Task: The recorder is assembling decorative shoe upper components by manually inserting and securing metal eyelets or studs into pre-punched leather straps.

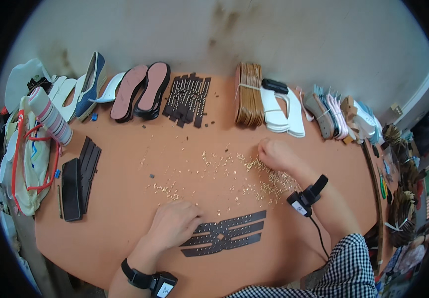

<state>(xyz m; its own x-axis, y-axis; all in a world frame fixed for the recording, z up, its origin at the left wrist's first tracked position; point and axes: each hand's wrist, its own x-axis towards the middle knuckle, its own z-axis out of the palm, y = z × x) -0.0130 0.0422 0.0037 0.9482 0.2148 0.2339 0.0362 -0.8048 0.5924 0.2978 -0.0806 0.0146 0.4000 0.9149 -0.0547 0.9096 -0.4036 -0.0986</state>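
Observation:
A dark shoe upper (239,229) of crossing straps, dotted with small gold studs, lies flat near the table's front. My left hand (177,222) rests at its left end and covers part of it. The fingers are curled together, and whatever they hold is hidden. Farther right, my right hand (276,155) is down among loose gold studs (274,184) scattered over the table. Its fingers are closed toward the tabletop, their tips out of sight. Both wrists wear black straps with small devices.
Studded dark uppers (188,99) are stacked at the back, beside pink-lined black soles (151,89). A bundle of brown soles (248,97) and white insole shapes (283,111) stand farther right. At left are a black box-like piece (72,189), plain dark strips (91,166) and a striped cylinder (50,116).

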